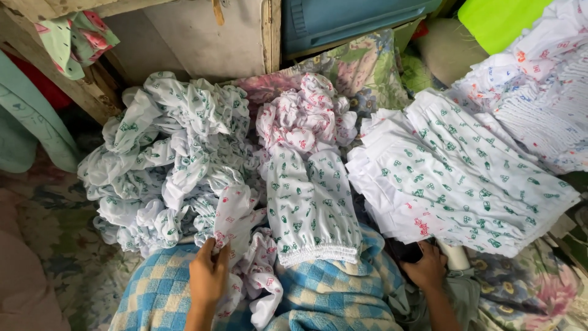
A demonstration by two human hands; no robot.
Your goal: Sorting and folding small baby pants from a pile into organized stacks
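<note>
— What is held by the left hand (208, 273)?

— A small white cloth piece with red prints (236, 217) is pinched at its lower edge. The fingers are closed on it. The piece is lifted off the loose heap of crumpled white cloth with green prints (162, 162), which lies up and to the left of that hand.

— And the right hand (427, 268)?

— It is partly hidden under the neat stack of flat white cloth with green prints (459, 178). A dark thing is touched by it, but it cannot be told whether the fingers are closed or open.

— Which way is the red-print piece laid?

— Its long side runs up and away from the left hand, leaning a bit to the right. It is much nearer to the left hand than to the right one.

— What is seen between the hands?

— A white sleeve-like piece with green prints and a gathered elastic end (312, 205) is laid over the blue and cream checked towel (156, 294). Its long side points away from the person, and the elastic end is nearest.
</note>
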